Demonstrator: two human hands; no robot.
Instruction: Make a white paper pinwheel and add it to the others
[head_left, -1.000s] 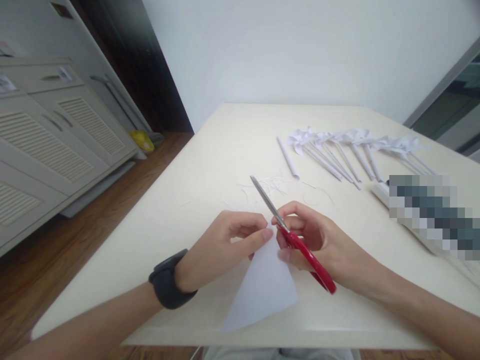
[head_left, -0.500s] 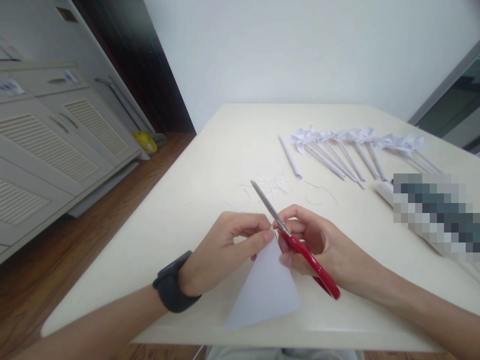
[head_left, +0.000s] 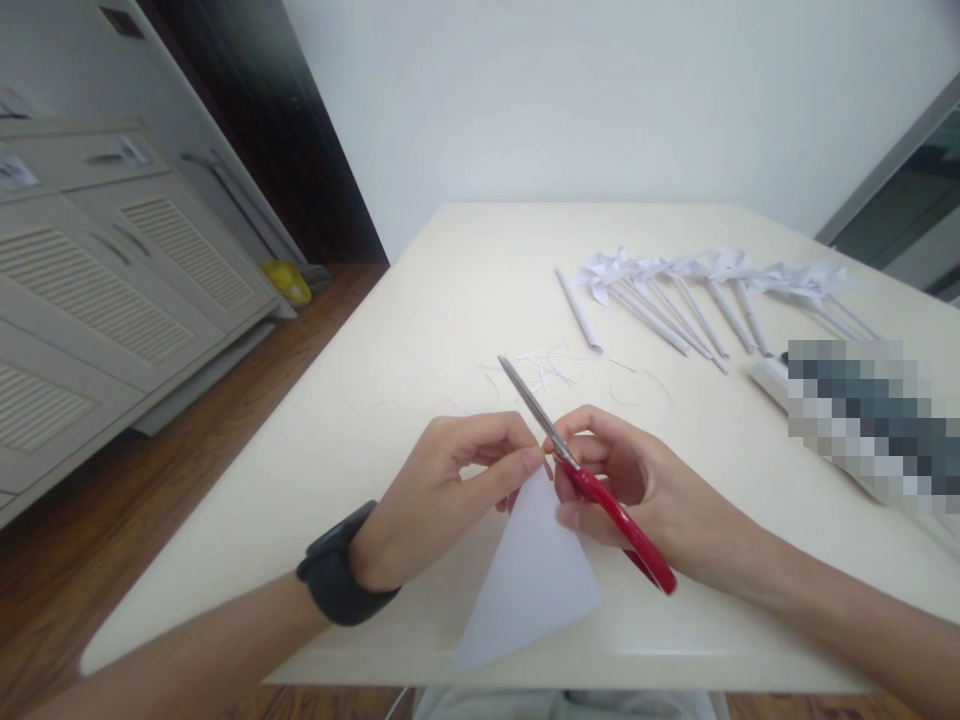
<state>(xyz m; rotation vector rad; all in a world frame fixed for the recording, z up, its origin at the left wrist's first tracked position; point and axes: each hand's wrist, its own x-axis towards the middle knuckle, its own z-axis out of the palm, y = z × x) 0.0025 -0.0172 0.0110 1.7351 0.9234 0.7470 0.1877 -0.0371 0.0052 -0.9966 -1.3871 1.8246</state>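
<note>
My left hand (head_left: 472, 465), with a black watch on its wrist, pinches the top corner of a folded white paper triangle (head_left: 532, 590). The paper hangs down toward the table's front edge. In my right hand (head_left: 622, 470) is a pair of scissors (head_left: 615, 515) with red handles, its blades pointing up and to the left, away from the paper. The blades look closed together. My right fingertips are close to the paper's top corner; whether they touch it I cannot tell.
Thin paper strips (head_left: 551, 370) lie scattered beyond my hands. A rolled paper tube (head_left: 579, 310) is behind them, beside a row of white paper pinwheels (head_left: 705, 270) on sticks. A partly blurred long object (head_left: 825, 430) lies at the right. The white table (head_left: 337, 420) borders a wall.
My left hand has shifted very slightly and the paper's top corner tilts a little. The scissors stay almost where they were. The view has moved marginally.
</note>
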